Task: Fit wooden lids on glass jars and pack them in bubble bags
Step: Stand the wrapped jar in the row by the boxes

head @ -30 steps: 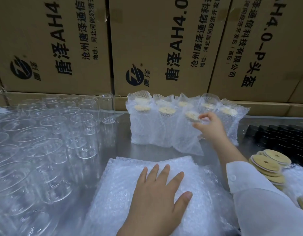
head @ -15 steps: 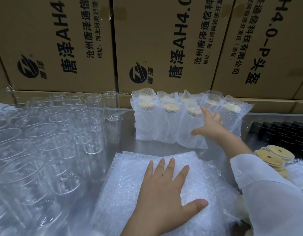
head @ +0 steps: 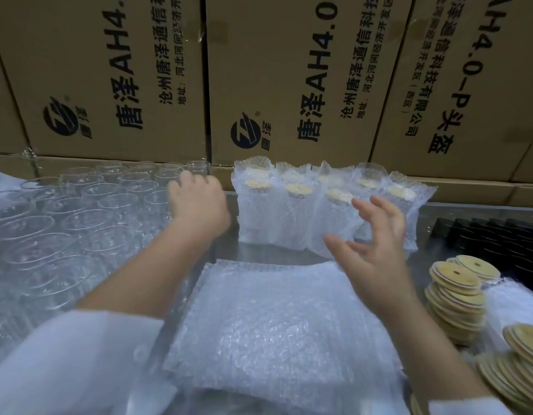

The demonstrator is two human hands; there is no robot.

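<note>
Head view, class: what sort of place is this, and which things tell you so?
Probably a warehouse packing bench: printed cardboard cartons stacked behind, rows of empty glass jars, piles of wooden lids.

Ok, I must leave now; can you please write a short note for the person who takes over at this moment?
Left hand: over the empty glass jars on the left, fingers curled; grip unclear.
Right hand: open, empty, in front of the packed jars.
Flat bubble bags lie in the centre; wooden lids are stacked on the right.
Done: a row of lidded jars bagged.
To do: many jars need lids and bags.
</note>
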